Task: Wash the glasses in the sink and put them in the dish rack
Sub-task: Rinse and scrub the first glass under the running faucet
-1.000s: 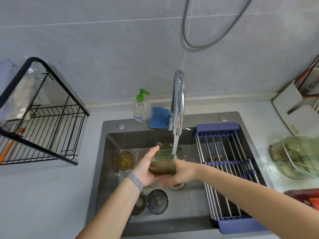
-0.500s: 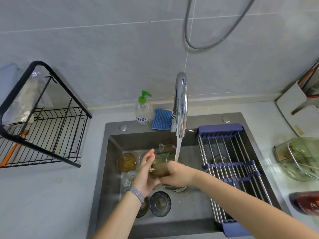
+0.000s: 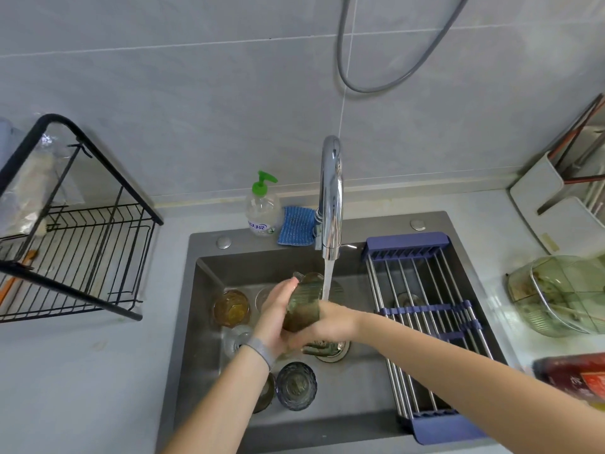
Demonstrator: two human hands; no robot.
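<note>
The sink (image 3: 209,322) sat sunk in the bench (image 3: 82,371), and every place below is given from it. The rack (image 3: 78,257), black wire and holding no glass that showed, stood on the bench to the sink's left, just clear of its rim. A blue-ended roll-up drainer (image 3: 422,309) lay across the sink's right part. The tap (image 3: 331,198) rose from the sink's back edge, its stream falling to mid-basin.

Under that stream the green glass (image 3: 302,306) was held above the basin floor, lying tilted, its long axis running front to back, mouth toward the sink's back wall. The left hand (image 3: 275,312) cupped its left flank, fingers straight and pressed along the wall. The right hand (image 3: 327,324) wrapped its near end from the right, fingers curled round it.

Other glasses waited on the sink floor: an amber glass (image 3: 231,308) at the left and a blue glass (image 3: 296,385) at the front.

The rack lay on the left hand's side, so that hand looked better placed for the carry, though it would first need to close round the glass and turn it upright or mouth-down.
</note>
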